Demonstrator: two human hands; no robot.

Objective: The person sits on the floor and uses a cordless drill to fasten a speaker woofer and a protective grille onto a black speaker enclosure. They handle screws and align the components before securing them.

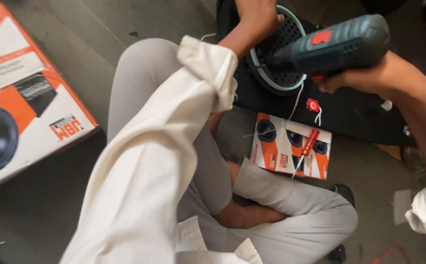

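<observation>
Fingers of the right hand [342, 80] wrapped tight round the handle of a dark green drill [335, 46], its nose pressed to the round grille of a speaker [279, 49]. Left hand [257, 19] lies over the top edge of that grille, fingers curled down onto it; whether they clamp it or only steady it cannot be told. The speaker sits in a black cabinet [350, 112] on the floor, straight ahead of the seated person's crossed legs. Just below the speaker, a small orange-and-white box [276, 151] with a red-handled screwdriver [305, 152] lying across it. Far to the left of the speaker, a large orange-and-white carton [22, 88].
</observation>
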